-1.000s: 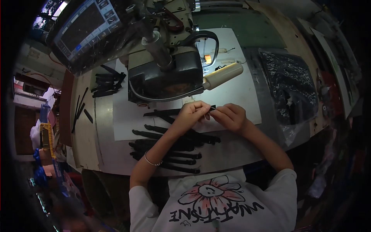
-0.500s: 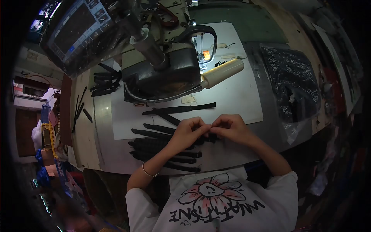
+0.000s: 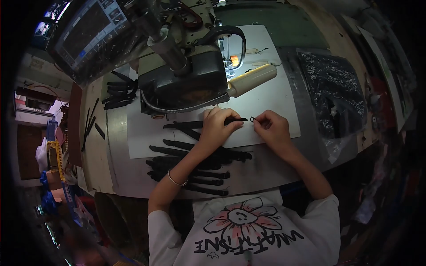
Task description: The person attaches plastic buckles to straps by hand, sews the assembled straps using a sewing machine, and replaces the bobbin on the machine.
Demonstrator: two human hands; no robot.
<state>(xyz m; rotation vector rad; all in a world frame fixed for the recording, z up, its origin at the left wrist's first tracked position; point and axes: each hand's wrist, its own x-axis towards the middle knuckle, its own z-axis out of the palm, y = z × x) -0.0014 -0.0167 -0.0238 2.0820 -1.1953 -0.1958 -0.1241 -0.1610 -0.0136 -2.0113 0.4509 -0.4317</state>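
My left hand [image 3: 218, 125] pinches the tip of a black strap [image 3: 182, 125] that lies across the white sheet [image 3: 275, 106]. Between the fingertips of my right hand [image 3: 274, 129] is a small black rectangular ring [image 3: 252, 119]. It sits just right of the strap's end, with a slight gap between them. A pile of more black straps [image 3: 206, 182] lies under and beside my left forearm, partly hidden by it.
A sewing machine head [image 3: 184, 82] with a cream lamp [image 3: 253, 81] stands just beyond my hands. A screen [image 3: 84, 37] is at upper left. More black strips [image 3: 119, 94] lie to the left, and a plastic bag [image 3: 335, 88] of dark material is at right.
Both hands have moved forward from the pile of straps. My left hand has taken the far strap's end, and the ring now shows in my right fingers.
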